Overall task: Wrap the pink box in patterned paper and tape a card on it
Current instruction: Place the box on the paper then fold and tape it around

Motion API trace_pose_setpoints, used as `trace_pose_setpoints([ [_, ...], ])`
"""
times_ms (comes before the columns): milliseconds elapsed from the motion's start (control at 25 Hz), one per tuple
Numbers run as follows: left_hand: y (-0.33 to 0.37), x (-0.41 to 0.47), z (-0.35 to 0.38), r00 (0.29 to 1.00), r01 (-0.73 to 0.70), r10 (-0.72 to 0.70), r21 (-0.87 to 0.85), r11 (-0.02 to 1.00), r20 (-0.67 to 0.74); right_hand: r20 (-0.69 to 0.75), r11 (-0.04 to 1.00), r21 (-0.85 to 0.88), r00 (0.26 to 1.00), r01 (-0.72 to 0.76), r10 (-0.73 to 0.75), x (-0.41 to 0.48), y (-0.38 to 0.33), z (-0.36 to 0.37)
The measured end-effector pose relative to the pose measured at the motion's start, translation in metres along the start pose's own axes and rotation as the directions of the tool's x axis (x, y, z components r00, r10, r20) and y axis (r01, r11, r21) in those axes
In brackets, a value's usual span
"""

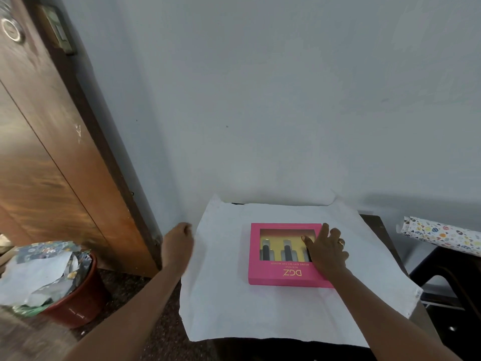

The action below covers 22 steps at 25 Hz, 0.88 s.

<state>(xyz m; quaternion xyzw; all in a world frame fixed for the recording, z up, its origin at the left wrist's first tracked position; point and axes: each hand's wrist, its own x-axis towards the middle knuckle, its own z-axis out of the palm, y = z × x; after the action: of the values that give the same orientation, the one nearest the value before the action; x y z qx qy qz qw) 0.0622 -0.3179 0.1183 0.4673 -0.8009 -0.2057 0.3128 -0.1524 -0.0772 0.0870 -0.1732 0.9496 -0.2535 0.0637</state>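
Note:
A flat pink box (276,273) with a clear window showing small bottles lies in the middle of a sheet of paper (226,303) spread white side up on a small table. My right hand (328,250) rests flat on the box's right part, fingers spread over the window and the lid. My left hand (179,239) hangs just past the paper's left edge with its fingers curled; whether it pinches the edge is unclear. No card or tape is in view.
A roll of patterned paper (442,235) lies on a dark stand at the right. A red bin (75,306) full of paper scraps stands on the floor at the left, by a wooden door (52,152). A wall rises right behind the table.

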Motion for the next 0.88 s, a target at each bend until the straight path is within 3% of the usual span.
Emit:
trace_pose_setpoints([
  [40,0.010,-0.005,0.007,0.979,-0.203,0.202,0.028,0.979,0.040,0.001,0.996,-0.038,0.997,0.081,-0.081,0.000,0.000,-0.004],
  [120,0.023,-0.013,0.028,0.847,-0.454,0.417,0.039,0.890,0.331,0.077,0.926,-0.143,0.937,0.349,-0.341,0.003,0.002,-0.012],
  [200,0.031,-0.016,0.043,0.664,-0.564,0.355,0.130,0.815,0.658,0.313,0.754,-0.194,0.768,0.628,-0.559,0.001,0.002,-0.020],
  [280,0.034,-0.015,0.048,0.551,-0.578,0.186,0.212,0.788,0.814,0.471,0.696,-0.158,0.673,0.701,-0.571,0.000,0.004,-0.023],
  [400,0.030,-0.011,0.047,0.480,-0.641,0.094,0.276,0.716,0.872,0.420,0.759,-0.145,0.734,0.635,-0.534,-0.005,0.003,-0.018],
  [520,0.027,-0.015,0.049,0.497,-0.638,0.062,0.316,0.702,0.866,0.304,0.852,-0.242,0.870,0.465,-0.388,-0.022,-0.011,-0.011],
  [640,0.034,-0.020,0.046,0.492,-0.648,0.046,0.330,0.686,0.869,0.236,0.899,-0.362,0.957,0.245,-0.166,-0.045,-0.030,-0.002],
  [760,0.039,-0.027,0.039,0.500,-0.639,0.027,0.349,0.686,0.865,0.191,0.896,-0.424,0.980,0.133,-0.055,-0.059,-0.050,0.000],
  [880,0.041,-0.035,0.036,0.503,-0.654,0.037,0.352,0.670,0.863,0.173,0.873,-0.442,0.975,0.205,-0.142,-0.070,-0.062,0.003],
])
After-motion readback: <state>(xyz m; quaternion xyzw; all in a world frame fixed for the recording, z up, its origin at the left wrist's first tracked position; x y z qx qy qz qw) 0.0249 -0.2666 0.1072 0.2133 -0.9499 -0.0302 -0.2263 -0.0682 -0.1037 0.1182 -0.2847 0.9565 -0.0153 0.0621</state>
